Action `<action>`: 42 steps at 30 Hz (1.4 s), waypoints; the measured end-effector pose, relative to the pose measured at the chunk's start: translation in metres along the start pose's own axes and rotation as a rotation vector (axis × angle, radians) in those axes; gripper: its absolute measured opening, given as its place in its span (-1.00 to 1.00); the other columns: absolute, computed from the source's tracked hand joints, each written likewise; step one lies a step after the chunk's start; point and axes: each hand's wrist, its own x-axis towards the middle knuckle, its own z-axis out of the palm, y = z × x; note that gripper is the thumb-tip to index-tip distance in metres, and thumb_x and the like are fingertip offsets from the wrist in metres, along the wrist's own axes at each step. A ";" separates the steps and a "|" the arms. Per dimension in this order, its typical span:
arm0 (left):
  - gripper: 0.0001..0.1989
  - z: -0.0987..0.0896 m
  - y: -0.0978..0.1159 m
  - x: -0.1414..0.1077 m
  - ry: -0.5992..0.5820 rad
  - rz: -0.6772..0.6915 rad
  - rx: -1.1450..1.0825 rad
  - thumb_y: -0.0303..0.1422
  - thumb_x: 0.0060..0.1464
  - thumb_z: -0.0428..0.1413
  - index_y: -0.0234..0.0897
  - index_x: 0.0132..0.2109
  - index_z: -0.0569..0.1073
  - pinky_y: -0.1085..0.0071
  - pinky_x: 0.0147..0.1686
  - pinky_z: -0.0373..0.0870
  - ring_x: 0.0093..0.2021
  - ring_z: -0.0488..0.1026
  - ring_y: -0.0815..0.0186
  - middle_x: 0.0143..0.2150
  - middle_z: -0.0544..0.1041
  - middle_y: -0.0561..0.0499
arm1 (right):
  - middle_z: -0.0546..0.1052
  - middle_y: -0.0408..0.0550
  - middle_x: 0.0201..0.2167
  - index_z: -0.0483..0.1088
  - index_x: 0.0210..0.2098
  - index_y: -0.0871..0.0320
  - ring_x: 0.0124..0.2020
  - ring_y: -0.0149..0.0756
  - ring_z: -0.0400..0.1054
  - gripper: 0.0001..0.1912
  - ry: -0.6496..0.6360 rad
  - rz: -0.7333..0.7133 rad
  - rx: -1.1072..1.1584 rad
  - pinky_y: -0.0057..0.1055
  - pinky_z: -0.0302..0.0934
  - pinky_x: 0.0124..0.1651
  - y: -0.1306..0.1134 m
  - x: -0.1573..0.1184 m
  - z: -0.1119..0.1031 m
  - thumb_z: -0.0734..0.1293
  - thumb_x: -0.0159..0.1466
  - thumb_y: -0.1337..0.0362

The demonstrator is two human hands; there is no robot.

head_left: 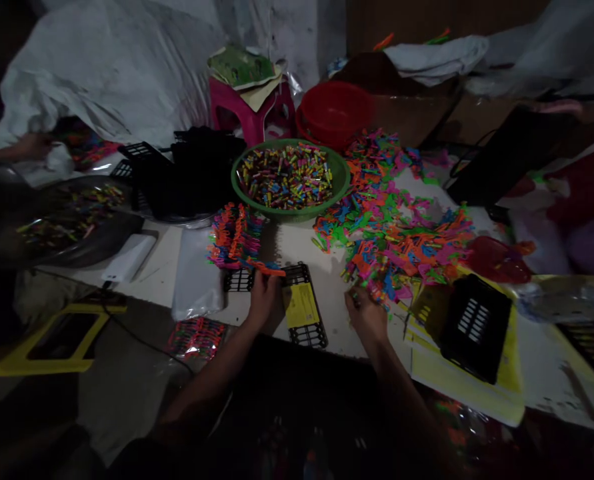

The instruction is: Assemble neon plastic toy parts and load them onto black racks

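Observation:
My left hand (265,298) is closed on an orange and blue plastic piece (267,268), at the front of a stack of colourful pieces (234,233). Beside it, a black lattice tray (307,333) lies on the table with a yellow card (301,305) on it. My right hand (367,313) has its fingers curled at the near left edge of a large pile of bright plastic pieces (407,247). Whatever its fingertips hold, if anything, is too small and dark to make out.
A green basin (347,180) of small coloured pieces stands behind the trays, near a red basin (337,110). Clear bags (197,273) lie left. At right, a black tray (499,313) rests on yellow sheets (469,393). Another person's hand (34,145) shows far left.

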 end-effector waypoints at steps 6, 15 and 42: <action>-0.78 0.020 0.000 -0.027 -0.012 -0.079 -0.091 -0.22 0.03 0.02 -0.21 -0.18 0.30 0.39 -0.14 0.30 -0.19 0.39 0.33 -0.23 0.46 0.02 | 0.52 -0.04 -0.30 0.33 -0.15 0.08 -0.31 -0.26 0.41 -0.72 -0.040 -0.131 0.523 -0.34 0.28 -0.28 -0.011 -0.021 0.023 0.16 0.19 0.16; -0.60 0.005 -0.001 -0.007 0.006 -0.187 -0.229 -0.14 -0.06 0.08 -0.24 -0.09 0.32 0.34 -0.07 0.29 -0.01 0.35 0.26 -0.02 0.42 -0.07 | 0.51 -0.03 -0.23 0.13 -0.02 0.05 -0.39 -0.38 0.44 -0.62 0.040 -0.221 1.145 -0.28 0.32 -0.19 -0.020 -0.027 -0.027 0.24 0.19 0.14; -0.79 0.045 0.000 0.019 -0.111 0.055 0.196 -0.28 0.03 0.04 -0.26 -0.18 0.38 0.40 -0.27 0.31 -0.30 0.44 0.29 -0.31 0.53 0.00 | 0.36 -0.18 -0.55 0.13 -0.53 0.10 -0.44 -0.35 0.27 -0.77 -0.031 -0.184 0.891 -0.37 0.19 -0.27 -0.004 0.062 0.039 0.23 0.05 0.10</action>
